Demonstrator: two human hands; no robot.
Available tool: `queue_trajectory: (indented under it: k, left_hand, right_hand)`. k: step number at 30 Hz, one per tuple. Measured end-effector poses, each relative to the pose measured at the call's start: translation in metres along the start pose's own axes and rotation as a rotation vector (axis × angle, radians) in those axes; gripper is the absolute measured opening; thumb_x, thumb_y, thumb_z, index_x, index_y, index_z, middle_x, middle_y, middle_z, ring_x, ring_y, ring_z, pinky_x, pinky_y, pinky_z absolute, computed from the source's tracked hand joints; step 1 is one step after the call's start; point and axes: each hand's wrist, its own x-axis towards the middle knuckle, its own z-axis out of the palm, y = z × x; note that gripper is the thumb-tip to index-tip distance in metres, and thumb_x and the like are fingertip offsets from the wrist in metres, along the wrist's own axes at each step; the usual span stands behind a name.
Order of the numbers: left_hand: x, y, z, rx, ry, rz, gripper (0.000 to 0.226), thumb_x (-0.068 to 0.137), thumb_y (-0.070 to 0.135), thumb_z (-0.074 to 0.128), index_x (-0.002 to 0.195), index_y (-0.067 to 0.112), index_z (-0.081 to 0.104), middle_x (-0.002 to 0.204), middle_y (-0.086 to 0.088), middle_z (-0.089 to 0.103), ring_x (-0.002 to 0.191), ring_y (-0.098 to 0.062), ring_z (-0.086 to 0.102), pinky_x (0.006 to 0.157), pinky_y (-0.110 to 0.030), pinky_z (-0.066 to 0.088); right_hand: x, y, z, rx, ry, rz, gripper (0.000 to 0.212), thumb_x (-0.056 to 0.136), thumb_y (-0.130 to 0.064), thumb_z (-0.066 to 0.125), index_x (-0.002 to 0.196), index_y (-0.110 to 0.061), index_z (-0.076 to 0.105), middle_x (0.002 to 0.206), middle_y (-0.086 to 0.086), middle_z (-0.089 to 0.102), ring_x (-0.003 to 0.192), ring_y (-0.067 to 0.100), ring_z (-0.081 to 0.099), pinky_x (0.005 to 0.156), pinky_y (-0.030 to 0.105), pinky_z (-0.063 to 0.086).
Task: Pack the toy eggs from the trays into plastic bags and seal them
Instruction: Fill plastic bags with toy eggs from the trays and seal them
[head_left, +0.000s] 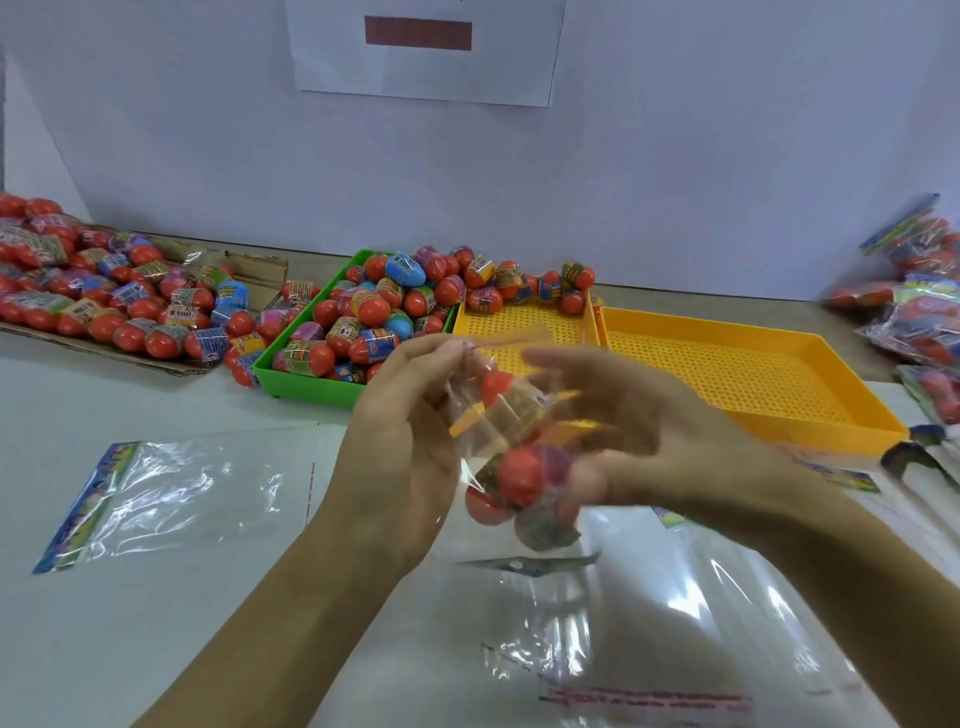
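bright even overhead light, soft shadows, heavy motion blur on right hand (639, 415) and held clear plastic bag of red toy eggs (511, 447), glare streaks on flat clear plastic bags (649, 613) lower centre, wide-angle bending at frame edges

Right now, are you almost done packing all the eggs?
Not nearly. Done: filled bags are piled at the right, and one yellow tray is empty. In hand: the left hand and right hand hold a bag of eggs, its top blurred. Left: the green tray and cardboard hold many eggs.
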Motion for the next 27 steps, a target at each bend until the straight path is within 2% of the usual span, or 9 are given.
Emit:
queue_trajectory:
  k: [2, 4, 6, 8, 10, 12, 16, 22, 27]
  left_hand:
    - [0.002, -0.001, -0.003, -0.003, 0.059, -0.044, 0.009, 0.079, 0.024, 0.064, 0.082, 0.016, 0.064, 0.075, 0.0, 0.063, 0.069, -0.012, 0.063, 0.058, -0.028, 0.055]
    - [0.006, -0.004, -0.006, 0.037, 0.103, -0.071, 0.023, 0.08, 0.027, 0.063, 0.096, 0.01, 0.065, 0.088, -0.006, 0.066, 0.079, -0.017, 0.064, 0.07, -0.032, 0.056]
    - [0.007, -0.006, -0.005, 0.061, 0.133, -0.102, 0.044, 0.084, 0.033, 0.061, 0.115, 0.001, 0.062, 0.104, -0.014, 0.062, 0.094, -0.025, 0.058, 0.086, -0.038, 0.05]
    - [0.006, -0.006, -0.005, 0.047, 0.11, -0.139, 0.051, 0.088, 0.042, 0.058, 0.12, 0.003, 0.066, 0.108, -0.012, 0.067, 0.096, -0.024, 0.062, 0.084, -0.037, 0.054]
    - [0.005, -0.004, -0.007, 0.052, 0.053, -0.168, 0.055, 0.084, 0.055, 0.061, 0.122, 0.015, 0.068, 0.109, -0.008, 0.073, 0.098, -0.022, 0.071, 0.079, -0.04, 0.06]
    - [0.005, -0.004, -0.008, 0.138, -0.014, -0.172, 0.067, 0.076, 0.057, 0.065, 0.128, 0.015, 0.062, 0.118, -0.012, 0.071, 0.11, -0.029, 0.068, 0.091, -0.05, 0.056]
    - [0.006, -0.01, -0.007, 0.295, -0.125, -0.007, 0.024, 0.072, 0.021, 0.074, 0.094, 0.014, 0.078, 0.092, -0.008, 0.075, 0.085, -0.019, 0.072, 0.073, -0.029, 0.058]
    - [0.008, -0.013, -0.014, 0.389, -0.072, 0.16, 0.021, 0.067, 0.018, 0.079, 0.088, 0.023, 0.078, 0.083, -0.005, 0.075, 0.079, -0.02, 0.071, 0.064, -0.03, 0.057]
    - [0.008, -0.009, -0.014, 0.381, -0.07, 0.121, 0.02, 0.071, 0.013, 0.074, 0.088, 0.023, 0.078, 0.086, -0.005, 0.075, 0.082, -0.021, 0.072, 0.069, -0.031, 0.057]
  right_hand:
    - [-0.002, 0.009, 0.009, -0.036, -0.004, 0.006, 0.063, 0.064, -0.043, 0.088, 0.121, -0.027, 0.066, 0.105, -0.005, 0.074, 0.095, 0.015, 0.072, 0.081, 0.034, 0.06]
    - [-0.003, 0.015, 0.017, 0.083, 0.15, -0.014, 0.035, 0.072, -0.029, 0.084, 0.102, -0.015, 0.074, 0.091, 0.007, 0.076, 0.081, 0.026, 0.074, 0.074, 0.039, 0.061]
    - [-0.003, 0.022, 0.02, 0.154, 0.301, -0.01, 0.027, 0.072, -0.028, 0.08, 0.093, -0.012, 0.076, 0.085, 0.012, 0.075, 0.078, 0.034, 0.072, 0.071, 0.049, 0.06]
    - [-0.002, 0.023, 0.023, 0.201, 0.349, -0.015, 0.024, 0.072, -0.028, 0.08, 0.09, -0.013, 0.076, 0.085, 0.013, 0.075, 0.08, 0.038, 0.07, 0.073, 0.053, 0.057]
    - [-0.001, 0.024, 0.023, 0.28, 0.391, -0.037, 0.024, 0.071, -0.027, 0.082, 0.089, -0.011, 0.075, 0.084, 0.011, 0.075, 0.077, 0.029, 0.072, 0.07, 0.043, 0.059]
    - [0.001, 0.022, 0.021, 0.337, 0.435, -0.056, 0.026, 0.07, -0.024, 0.082, 0.089, -0.008, 0.074, 0.081, 0.006, 0.075, 0.073, 0.016, 0.07, 0.063, 0.024, 0.055]
    - [0.004, 0.015, 0.015, 0.332, 0.416, -0.065, 0.026, 0.073, -0.018, 0.082, 0.095, -0.008, 0.073, 0.084, 0.006, 0.075, 0.077, 0.019, 0.073, 0.066, 0.023, 0.055]
    - [0.01, 0.007, 0.022, 0.316, 0.382, -0.03, 0.029, 0.083, -0.039, 0.073, 0.1, -0.017, 0.077, 0.089, 0.005, 0.075, 0.076, 0.013, 0.071, 0.059, 0.018, 0.052]
    - [0.012, 0.015, 0.029, 0.335, 0.434, -0.081, 0.021, 0.079, -0.033, 0.074, 0.091, -0.016, 0.077, 0.078, 0.006, 0.073, 0.076, 0.02, 0.071, 0.062, 0.025, 0.056]
